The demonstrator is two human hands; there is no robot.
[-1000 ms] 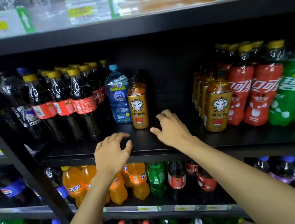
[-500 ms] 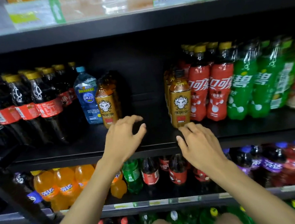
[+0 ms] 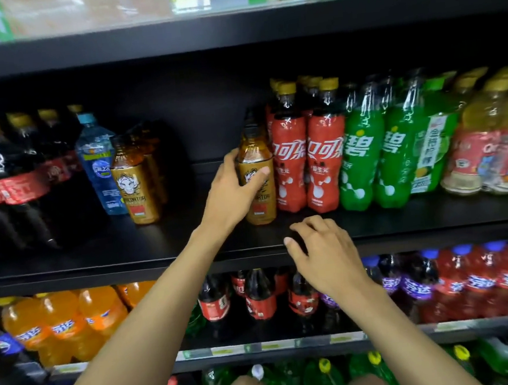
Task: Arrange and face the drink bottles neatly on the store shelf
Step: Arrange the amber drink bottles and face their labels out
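- Amber-gold bottle [image 3: 253,146] with the tiger label: in the head view it stands upright on the black shelf [image 3: 129,247], first of its short row and touching the red cola bottles [image 3: 291,159] on its right side.
- My left hand [image 3: 231,194] is grasping it now. The thumb lies across the label and the other fingers go round the far side.
- This is the change. Half a second ago the same hand was over the bare middle of the shelf with nothing in it, and it has since reached to the right and taken this bottle.
- My right hand [image 3: 327,256] has moved very little. It is at the front edge of the shelf, just below the cola, with the fingers loosely bent and nothing in them.
- A second row of gold bottles [image 3: 135,186] stands well apart to the left, beside the blue water bottle [image 3: 98,162], with bare shelf between the two rows.
- For the task, I judge that the reaching is finished and the moving can begin: either turn the label to the front, or carry the bottle over to the other row.
- The base is close to the cola, so a careless pull could knock it.
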